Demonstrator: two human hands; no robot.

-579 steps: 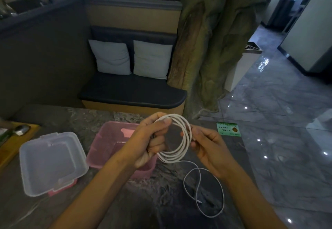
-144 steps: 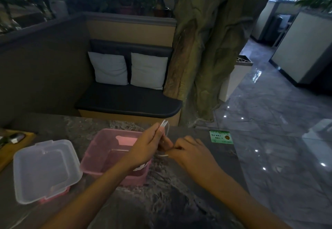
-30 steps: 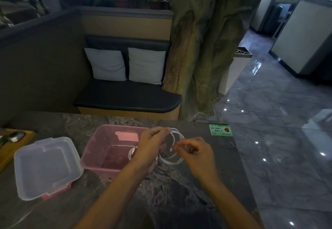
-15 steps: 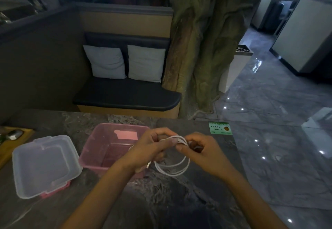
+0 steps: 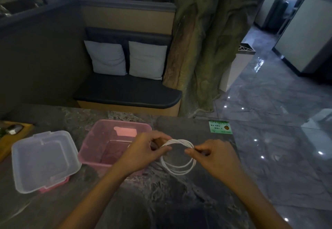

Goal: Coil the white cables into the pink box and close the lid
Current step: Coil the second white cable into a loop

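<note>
So the coiling step looks basically done for this one. A thin white cable (image 5: 177, 158), wound into a few round loops, is held up just above the dark marbled stone desk (image 5: 161, 201), pinched at two spots along its top arc. The left hand (image 5: 143, 154) is closed on the left side of the coil, thumb and fingers (image 5: 162, 149) pressed together on the strands, while the right hand (image 5: 215, 157) is closed on the right side in a tight fingertip pinch. Both forearms are reached forward from the bottom of the view, wrists roughly level, palms turned down and inward toward each other.

The translucent pink plastic box (image 5: 93, 149) is open and sits just left of the left fingers, partly hidden behind that hand. Something pale can be glimpsed inside it near the left knuckles, possibly another cable, but it can't be told for sure in this light. The clear plastic lid with pink clips (image 5: 43, 160) is lying flat on the desk well to the left of both hands.

Next, by the look of it, the coil needs to be carried leftward and lowered into the box without the loops springing apart, so the pinch shouldn't be loosened early. Then the lid has to be fetched and snapped on.
</note>
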